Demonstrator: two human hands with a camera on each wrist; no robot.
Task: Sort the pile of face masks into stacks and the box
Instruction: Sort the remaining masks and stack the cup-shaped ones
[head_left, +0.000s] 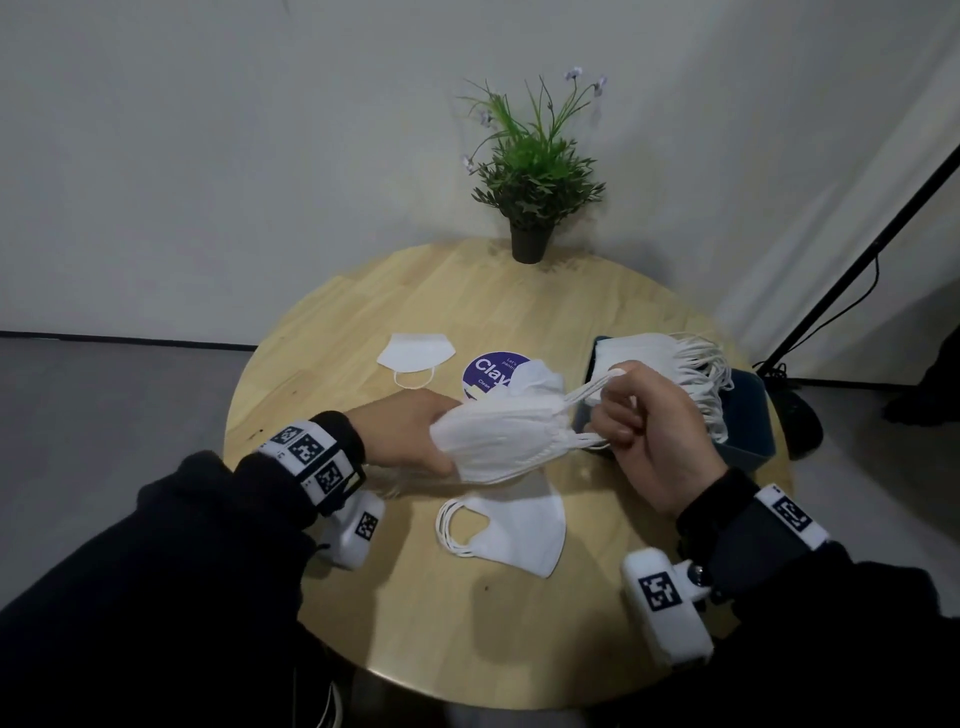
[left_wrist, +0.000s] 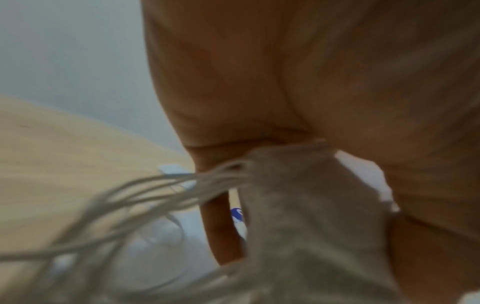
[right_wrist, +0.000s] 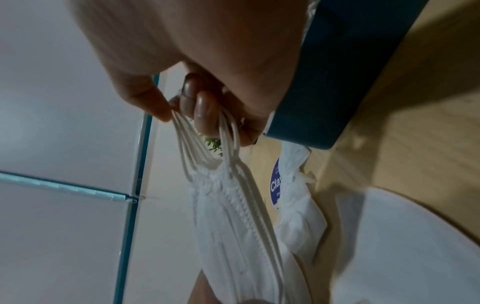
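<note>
Above the middle of the round table, my left hand (head_left: 415, 431) grips one end of a bundle of white folded masks (head_left: 504, 436). My right hand (head_left: 639, 410) pinches the ear loops (head_left: 587, 387) at the bundle's other end; the right wrist view shows the fingers (right_wrist: 205, 111) curled round those loops (right_wrist: 197, 148). A blue box (head_left: 748, 415) at the right holds a stack of masks (head_left: 654, 353) with loops hanging over its side. A small stack of masks (head_left: 514, 525) lies below the held bundle. A single mask (head_left: 415, 353) lies at the back left.
A round purple label (head_left: 493, 369) lies on the wooden table (head_left: 441, 613), partly under a crumpled mask (head_left: 540, 376). A potted plant (head_left: 530, 176) stands at the table's far edge. A black stand pole (head_left: 857, 270) leans at the right.
</note>
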